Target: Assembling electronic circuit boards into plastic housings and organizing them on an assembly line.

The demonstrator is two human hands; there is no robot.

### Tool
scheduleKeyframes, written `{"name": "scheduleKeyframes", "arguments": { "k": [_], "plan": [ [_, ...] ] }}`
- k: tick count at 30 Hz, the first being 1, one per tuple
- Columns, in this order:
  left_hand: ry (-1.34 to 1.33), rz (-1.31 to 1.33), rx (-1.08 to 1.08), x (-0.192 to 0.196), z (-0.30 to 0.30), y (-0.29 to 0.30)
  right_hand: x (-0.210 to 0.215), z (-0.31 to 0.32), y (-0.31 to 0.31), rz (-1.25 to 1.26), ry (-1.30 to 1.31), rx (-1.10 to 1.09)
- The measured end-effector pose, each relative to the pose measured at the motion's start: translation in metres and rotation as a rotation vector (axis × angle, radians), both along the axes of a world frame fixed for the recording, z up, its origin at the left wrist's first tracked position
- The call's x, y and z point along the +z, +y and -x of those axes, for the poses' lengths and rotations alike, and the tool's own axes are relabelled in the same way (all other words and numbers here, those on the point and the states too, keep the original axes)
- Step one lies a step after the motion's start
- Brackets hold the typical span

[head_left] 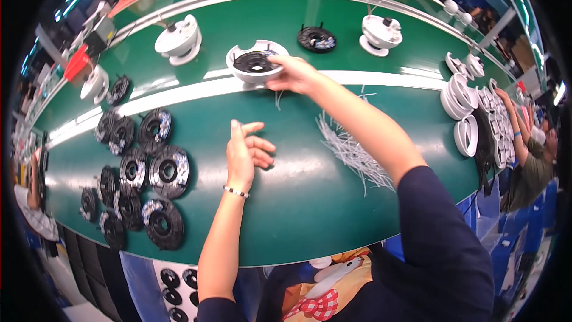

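My right hand [295, 76] reaches to the far side of the table and grips the right rim of a white bowl-shaped housing [257, 77]. Inside that housing sits a black ring-shaped part [253, 62] with a round hole in its middle. My left hand [245, 152] is over the green table, fingers spread and holding nothing, with a beaded bracelet on the wrist. Under and beside my right forearm lies a loose heap of thin white plastic strips [351, 152], like cable ties. One or two strips lie just below the housing.
Several black ring parts [168, 171] with coloured wires lie at the left. White housings on stands [381, 33] and another black ring part [316, 39] are on the green belt beyond a pale rail. White shells [466, 135] stack at the right, near another person's arm [517, 128].
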State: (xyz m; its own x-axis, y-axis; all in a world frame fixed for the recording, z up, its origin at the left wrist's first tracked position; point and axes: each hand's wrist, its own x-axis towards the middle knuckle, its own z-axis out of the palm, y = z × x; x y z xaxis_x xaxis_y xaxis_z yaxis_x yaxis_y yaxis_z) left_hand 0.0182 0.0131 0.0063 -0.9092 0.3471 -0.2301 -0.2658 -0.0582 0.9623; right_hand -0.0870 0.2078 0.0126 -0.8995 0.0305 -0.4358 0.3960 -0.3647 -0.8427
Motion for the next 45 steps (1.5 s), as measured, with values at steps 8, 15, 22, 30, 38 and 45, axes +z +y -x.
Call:
{"name": "scheduleKeyframes", "arguments": {
  "k": [8,15,22,30,38,45],
  "plan": [
    [0.01,-0.001,-0.039,-0.001,-0.004,-0.001,0.03,0.033,0.031,-0.89,0.042,-0.038],
    [0.044,-0.001,-0.093,0.005,-0.004,0.008,0.004,0.014,0.121,-2.019,0.262,0.102],
    [0.017,-0.097,-0.065,-0.004,-0.005,-0.002,0.002,-0.022,0.102,-1.811,0.589,-0.229],
    [-0.424,-1.082,-0.257,0.01,-0.007,0.007,0.037,-0.161,-0.026,-1.579,1.355,0.28],
    [-0.335,-1.083,-0.523,0.028,-0.014,0.01,0.091,-0.214,0.031,-1.481,1.32,0.217],
    [-0.545,-1.185,-0.481,0.016,-0.026,0.009,0.033,-0.372,0.259,-2.15,-0.081,-0.608]
  ]
}}
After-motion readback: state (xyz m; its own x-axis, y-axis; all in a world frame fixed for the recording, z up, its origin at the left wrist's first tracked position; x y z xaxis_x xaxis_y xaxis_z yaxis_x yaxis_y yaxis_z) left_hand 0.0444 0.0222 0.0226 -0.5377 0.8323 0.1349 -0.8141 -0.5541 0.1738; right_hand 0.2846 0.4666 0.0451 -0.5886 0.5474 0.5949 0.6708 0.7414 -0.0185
